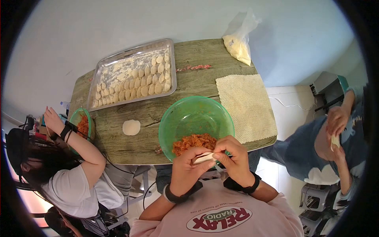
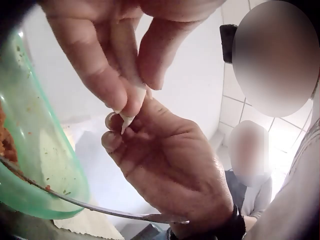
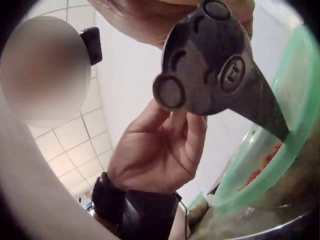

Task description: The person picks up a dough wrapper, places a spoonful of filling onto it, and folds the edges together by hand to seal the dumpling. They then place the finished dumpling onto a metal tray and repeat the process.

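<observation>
Both hands meet over the near rim of a green bowl [image 1: 197, 106]. My left hand [image 1: 186, 168] holds a folded dumpling [image 1: 203, 158] between thumb and fingers. At its right end, my right hand [image 1: 233, 158] pinches the dough edge. In the left wrist view, the pale dumpling [image 2: 131, 65] points down between the fingertips of both hands. Orange-red filling [image 1: 194, 143] lies in the near part of the bowl. A spoon with a bear-shaped handle end [image 3: 200, 65] slants out over the bowl's rim, close by the right hand.
A metal tray [image 1: 134, 49] of floured dumplings stands at the back left. One round wrapper [image 1: 131, 127] lies left of the bowl. On the right are a woven mat [image 1: 248, 106] and a bag of flour [image 1: 239, 47]. People sit at both sides, the left one beside another filling bowl [image 1: 91, 124].
</observation>
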The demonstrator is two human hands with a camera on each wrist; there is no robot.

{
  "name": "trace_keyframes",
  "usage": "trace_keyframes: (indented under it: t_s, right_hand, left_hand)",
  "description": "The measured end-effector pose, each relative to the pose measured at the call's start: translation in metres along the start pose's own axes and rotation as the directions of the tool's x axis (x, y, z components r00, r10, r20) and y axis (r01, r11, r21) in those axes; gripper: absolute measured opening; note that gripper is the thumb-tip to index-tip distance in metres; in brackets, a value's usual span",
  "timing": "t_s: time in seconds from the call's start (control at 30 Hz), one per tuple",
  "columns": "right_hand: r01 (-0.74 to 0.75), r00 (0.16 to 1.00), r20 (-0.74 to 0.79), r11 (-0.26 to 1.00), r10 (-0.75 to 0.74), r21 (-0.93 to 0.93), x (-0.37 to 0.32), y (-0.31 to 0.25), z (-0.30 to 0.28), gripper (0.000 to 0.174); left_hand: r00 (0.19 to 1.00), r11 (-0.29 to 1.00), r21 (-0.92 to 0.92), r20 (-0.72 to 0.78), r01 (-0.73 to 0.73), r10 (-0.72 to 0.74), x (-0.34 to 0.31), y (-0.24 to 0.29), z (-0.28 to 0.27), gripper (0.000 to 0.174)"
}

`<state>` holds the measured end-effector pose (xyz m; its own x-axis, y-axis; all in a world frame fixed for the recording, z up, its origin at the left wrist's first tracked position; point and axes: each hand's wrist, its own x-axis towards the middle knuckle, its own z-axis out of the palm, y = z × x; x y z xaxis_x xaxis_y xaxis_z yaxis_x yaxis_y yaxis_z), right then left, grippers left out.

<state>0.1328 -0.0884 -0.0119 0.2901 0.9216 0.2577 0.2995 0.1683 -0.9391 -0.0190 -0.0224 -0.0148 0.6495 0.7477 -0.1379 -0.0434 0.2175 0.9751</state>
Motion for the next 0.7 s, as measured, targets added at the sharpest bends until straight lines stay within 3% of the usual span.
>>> trace_keyframes:
  t_s: [0.27,0.33,0.57,0.7]
  right_hand:
    - [-0.036,0.999,-0.002,0.996,0.036,0.078,0.0015,-0.0055,0.0029,0.01]
    - [-0.024,1.0,0.009,0.998,0.024,0.055,0.003,-0.0084,0.0042,0.009]
    - [0.048,0.998,0.045,0.998,-0.046,-0.051,0.0013,-0.0019,0.0055,0.007]
    - [-0.045,0.998,0.051,0.999,0.043,0.025,0.0008,-0.0061,0.0042,0.009]
  left_hand:
    - [0.999,0.998,0.057,-0.009,-0.032,0.032,-0.0022,-0.0038,-0.0047,0.032]
    - [0.999,0.999,0.025,-0.016,-0.045,0.046,-0.0022,-0.0025,-0.0032,0.034]
    - [0.998,0.976,0.206,0.025,-0.066,0.062,-0.0033,0.0022,-0.0031,0.041]
    - [0.998,0.971,0.23,0.024,-0.059,0.055,-0.0035,0.001,-0.0046,0.044]
